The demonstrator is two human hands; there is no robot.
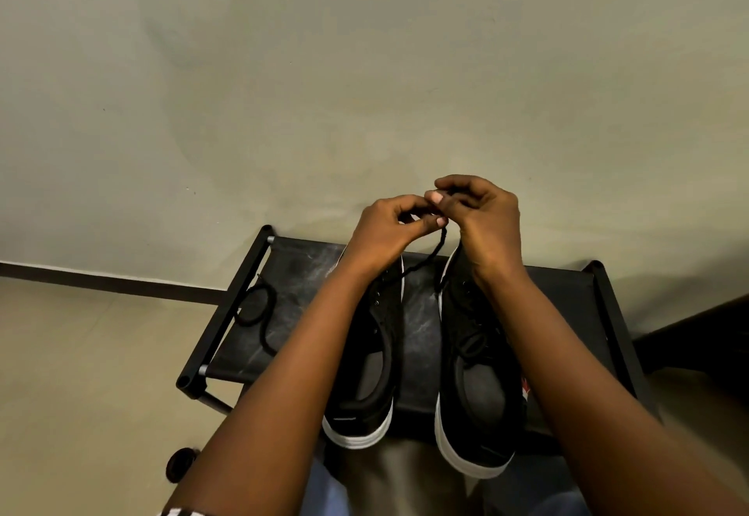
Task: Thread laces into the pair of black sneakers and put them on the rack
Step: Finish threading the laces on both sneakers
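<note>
**Lacing black sneakers on the rack**

Both my hands meet above the sneakers. My left hand and right hand each pinch the black lace rising from the right sneaker. The left sneaker shows bare eyelets. A second lace lies coiled on the rack. Most threading seems left to do.

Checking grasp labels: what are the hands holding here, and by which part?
Both the left hand and the right hand pinch a black lace near its upper end, above the two sneakers.
</note>
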